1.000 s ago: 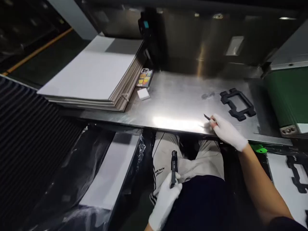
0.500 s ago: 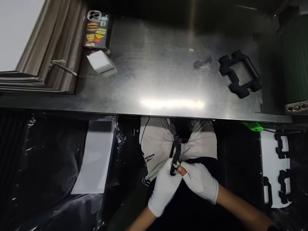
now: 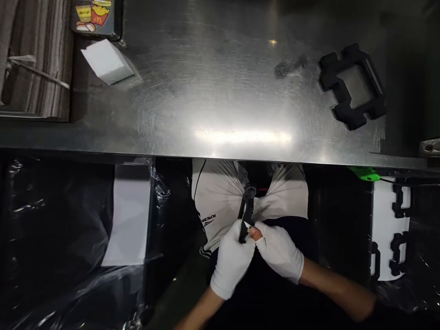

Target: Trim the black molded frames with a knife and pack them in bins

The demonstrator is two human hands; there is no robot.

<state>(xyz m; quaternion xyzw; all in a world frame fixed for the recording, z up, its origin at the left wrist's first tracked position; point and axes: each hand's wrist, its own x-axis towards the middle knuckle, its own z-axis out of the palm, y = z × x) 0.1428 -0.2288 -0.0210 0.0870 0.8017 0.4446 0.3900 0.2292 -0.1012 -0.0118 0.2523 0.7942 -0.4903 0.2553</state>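
- Utility knife (image 3: 246, 211): held low over the lap, below the near edge of the steel bench (image 3: 220, 91); handle clenched in the left hand (image 3: 231, 262), tip pointing away toward the bench.
- Right hand (image 3: 280, 250): gloved, bare thumb tip showing; pinched at the knife body just right of the left hand's fingers. Something small and pale is seen at the pinch point, probably a blade.
- Step judged: blade being fitted or adjusted at the knife, both hands engaged, nothing being cut.
- Next move calls for: fine fingertip alignment at the slot, handle kept steady by the left hand, exposed thumb kept off the edge.
- Well ahead and right of the hands: black foam frame (image 3: 352, 86) lying flat on the bench. Far ahead-left: white block (image 3: 106, 61), phone case (image 3: 94, 16).
- Hard to make out: blade itself mostly hidden by fingers; knife slider state not readable.
- Cut off: phone case and board stack (image 3: 34, 59) at the top-left edge; white sheet with black foam parts (image 3: 390, 229) at right partly behind plastic film.
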